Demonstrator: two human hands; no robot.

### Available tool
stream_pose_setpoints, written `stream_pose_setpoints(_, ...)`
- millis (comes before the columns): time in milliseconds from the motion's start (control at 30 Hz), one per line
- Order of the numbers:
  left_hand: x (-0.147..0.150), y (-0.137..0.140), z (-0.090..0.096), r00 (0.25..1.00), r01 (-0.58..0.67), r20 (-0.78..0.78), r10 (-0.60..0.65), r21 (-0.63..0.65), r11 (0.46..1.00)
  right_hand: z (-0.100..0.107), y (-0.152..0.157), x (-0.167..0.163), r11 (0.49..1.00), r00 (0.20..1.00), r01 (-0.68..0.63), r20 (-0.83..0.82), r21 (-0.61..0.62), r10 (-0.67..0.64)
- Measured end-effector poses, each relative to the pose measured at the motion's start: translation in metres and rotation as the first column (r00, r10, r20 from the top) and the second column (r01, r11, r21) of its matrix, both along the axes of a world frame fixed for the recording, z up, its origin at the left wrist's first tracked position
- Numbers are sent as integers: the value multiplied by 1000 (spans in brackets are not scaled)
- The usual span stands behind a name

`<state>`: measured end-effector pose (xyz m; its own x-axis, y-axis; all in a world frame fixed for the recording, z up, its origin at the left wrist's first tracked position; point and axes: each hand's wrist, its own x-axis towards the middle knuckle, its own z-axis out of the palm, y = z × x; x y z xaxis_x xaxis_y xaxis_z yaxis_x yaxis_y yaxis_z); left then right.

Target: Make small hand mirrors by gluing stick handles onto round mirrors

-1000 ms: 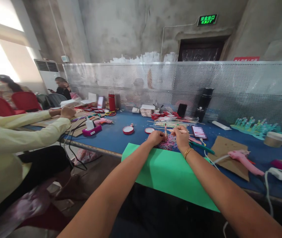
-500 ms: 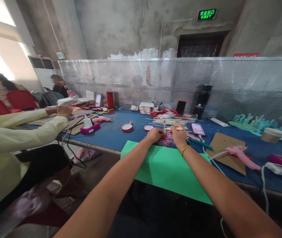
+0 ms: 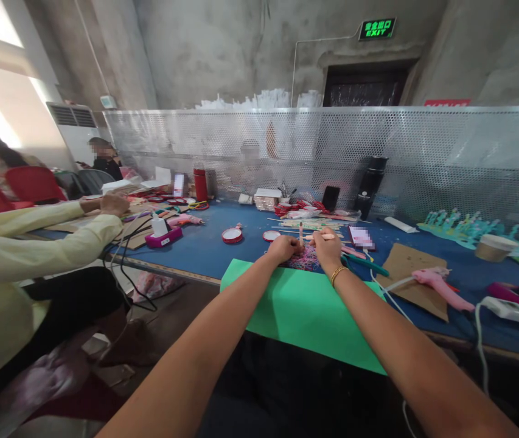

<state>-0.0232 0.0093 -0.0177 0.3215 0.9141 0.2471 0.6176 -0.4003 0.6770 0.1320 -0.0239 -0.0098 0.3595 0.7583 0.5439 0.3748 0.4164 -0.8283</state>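
Note:
My left hand (image 3: 285,248) is closed, its fingertips pinched on a small upright stick (image 3: 300,232) with a light shaft and a darker tip. In my right hand (image 3: 327,250) is a slim peach-coloured pen-like tool (image 3: 327,236), held in a writing grip with its end pointing toward the stick. Beneath both hands lies a tangle of pink and purple threads (image 3: 305,260). A green sheet (image 3: 305,310) hangs over the table's front edge under my forearms. The contact between tool and stick is too small to make out.
Round red-rimmed tapes (image 3: 232,235) lie left of my hands. Thin sticks (image 3: 286,229) lie behind them. A pink glue gun (image 3: 442,289) rests on cardboard (image 3: 398,267) at right, near a paper cup (image 3: 495,247). A co-worker's sleeve (image 3: 72,243) reaches in from the left.
The whole view has shifted slightly, so things sit a little farther left. Both hands keep their hold on the stick and the tool, with hardly any movement.

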Motion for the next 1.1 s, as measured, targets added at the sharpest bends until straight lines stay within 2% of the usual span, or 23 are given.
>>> stream_pose_setpoints(200, 0, -2, 1, 1000, -11, 6, 11, 5, 1000, -2, 2, -1, 997, 996, -74, -59, -10, 73)
stream_pose_setpoints(400, 1, -3, 3, 1000, -17, -8, 17, -2, 1000, 0, 0, 0, 999, 997, -31, -75, -15, 30)
stream_pose_setpoints(633, 1, -3, 2, 1000, -8, 14, 7, 15, 1000, 1, -2, -2, 995, 993, -98, -64, -14, 97)
stream_pose_setpoints(833, 0, -3, 2, 1000, -9, -12, 9, 20, 1000, 1, -2, 0, 1000, 999, -23, -46, -21, 22)
stream_pose_setpoints(1033, 0, -4, 3, 999, -11, -30, 11, 2, 1000, 0, 0, -1, 994, 991, -108, -76, -16, 107)
stream_pose_setpoints(1100, 0, -4, 3, 999, -16, -35, 17, 4, 1000, -1, 1, -1, 995, 993, -92, -77, -24, 90)
